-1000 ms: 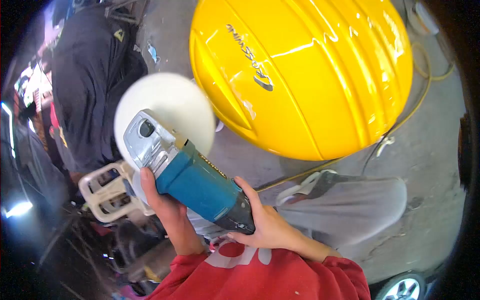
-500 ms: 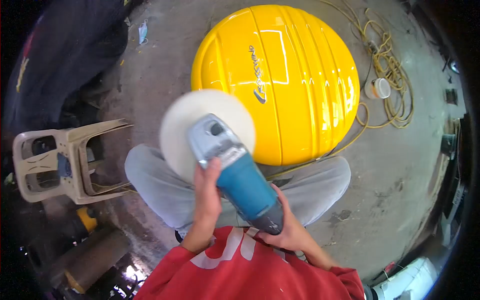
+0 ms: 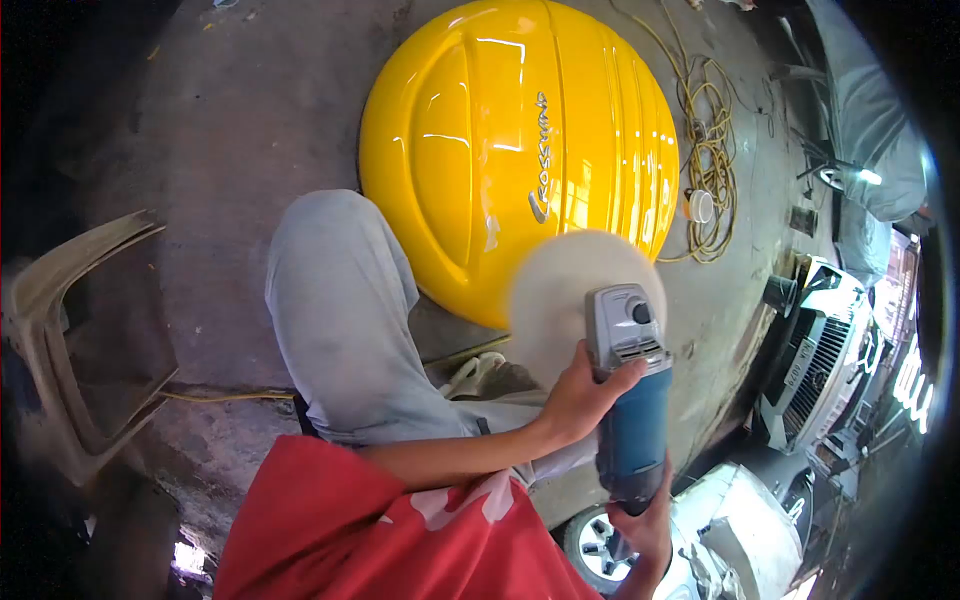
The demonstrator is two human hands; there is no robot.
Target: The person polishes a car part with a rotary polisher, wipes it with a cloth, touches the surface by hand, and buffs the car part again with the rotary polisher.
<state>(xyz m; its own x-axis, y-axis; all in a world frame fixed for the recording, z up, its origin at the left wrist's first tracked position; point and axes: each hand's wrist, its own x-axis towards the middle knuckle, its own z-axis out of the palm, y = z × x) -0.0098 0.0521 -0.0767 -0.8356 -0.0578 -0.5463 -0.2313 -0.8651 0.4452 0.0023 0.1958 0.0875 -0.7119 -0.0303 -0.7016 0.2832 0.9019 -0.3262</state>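
Held beside the yellow cover (image 3: 420, 200), the polisher (image 3: 632, 425) looks heavy and stiff with a soft white pad (image 3: 560, 290), best gripped at both ends, where the left hand's (image 3: 582, 398) fingers clamp its neck and the right hand's (image 3: 650, 522) its rear.

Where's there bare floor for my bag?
The widest free floor lies at the picture's left, between the chair and yellow cover. A smaller patch sits between the polisher and black bucket. It's crowded around the tub and coiled cord.

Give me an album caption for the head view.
Left hand forward, right hand at the rear: a teal polisher held near a glossy yellow Crosswind cover.
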